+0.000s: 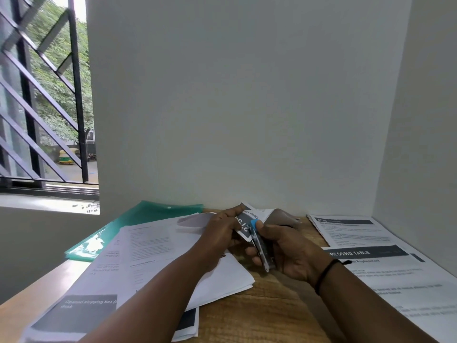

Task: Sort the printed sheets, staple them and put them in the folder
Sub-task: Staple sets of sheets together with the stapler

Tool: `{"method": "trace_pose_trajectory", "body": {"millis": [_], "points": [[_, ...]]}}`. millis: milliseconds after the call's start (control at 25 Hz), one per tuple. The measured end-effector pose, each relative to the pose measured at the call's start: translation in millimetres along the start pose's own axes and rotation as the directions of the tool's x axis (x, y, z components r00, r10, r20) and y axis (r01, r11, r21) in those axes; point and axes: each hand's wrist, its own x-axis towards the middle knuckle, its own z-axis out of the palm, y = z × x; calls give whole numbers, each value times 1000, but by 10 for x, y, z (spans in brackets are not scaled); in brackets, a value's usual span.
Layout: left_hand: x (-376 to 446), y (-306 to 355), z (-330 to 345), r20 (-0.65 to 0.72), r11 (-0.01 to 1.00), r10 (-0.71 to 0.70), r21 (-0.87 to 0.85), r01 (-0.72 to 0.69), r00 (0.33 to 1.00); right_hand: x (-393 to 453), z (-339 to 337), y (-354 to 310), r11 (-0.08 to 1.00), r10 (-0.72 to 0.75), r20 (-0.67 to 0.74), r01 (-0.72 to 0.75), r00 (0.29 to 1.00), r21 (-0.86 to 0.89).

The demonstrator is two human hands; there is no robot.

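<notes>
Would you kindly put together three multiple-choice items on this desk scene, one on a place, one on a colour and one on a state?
1. Where does the folder lie?
A. at the far left of the wooden desk, partly under loose sheets
B. on the right-hand pile of sheets
C. on the window sill

2. What colour is the folder?
A. red
B. green
C. black

3. What is the right hand doing?
A. lying flat on the desk
B. gripping the stapler at the corner of the set of sheets that the left hand holds
C. hanging idle

Key: 1 A, its green edge shows beyond the sheets on the left; 2 B, it is translucent green; 3 B, its fingers curl round the stapler.
</notes>
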Motion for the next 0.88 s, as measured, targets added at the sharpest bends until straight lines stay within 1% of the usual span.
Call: {"method": "trace_pose_trajectory", "body": {"millis": [80,160,280,360,400,480,560,600,640,680,720,760,800,840,880], "points": [[-23,53,-13,-33,997,33,-73,-35,999,-20,-67,-47,999,-34,8,34,999,10],[-11,111,-61,-65,979,70,-190,-81,995,18,-140,-80,995,-72,-40,74,997,60],[14,177,-146,-98,938,120,-314,-145,988,91,-275,-95,978,-82,-174,113,981,178],[22,238,-182,-96,901,153,-395,-179,984,103,-362,-115,955,-88,-285,162,954,247],[16,281,-215,-78,866,166,-466,-184,983,109,-401,-127,943,-92,-324,187,942,274],[1,372,-351,4,759,201,-632,-153,980,113,-467,-142,914,-103,-343,225,934,339],[-23,469,-549,104,660,278,-743,-111,955,122,-560,-135,864,-115,-310,249,944,438],[-16,501,-664,131,640,287,-764,-88,949,112,-604,-134,839,-133,-263,250,956,484],[-23,529,-752,153,642,279,-764,-66,948,86,-638,-143,814,-147,-203,236,968,531],[5,528,-855,162,681,237,-731,-45,958,56,-663,-161,801,-160,-115,197,980,566],[74,493,-952,141,736,151,-677,-16,978,13,-672,-189,797,-168,-23,150,986,585],[121,461,-1016,91,801,34,-598,27,995,-16,-676,-224,805,-174,61,106,983,583],[153,407,-1056,29,867,-81,-491,85,996,-41,-681,-250,820,-152,115,60,982,569],[177,347,-1071,-53,924,-171,-356,142,984,-58,-683,-271,857,-113,149,21,982,515],[185,294,-1059,-141,957,-216,-227,181,966,-67,-676,-270,918,-54,131,-3,990,396]]}}
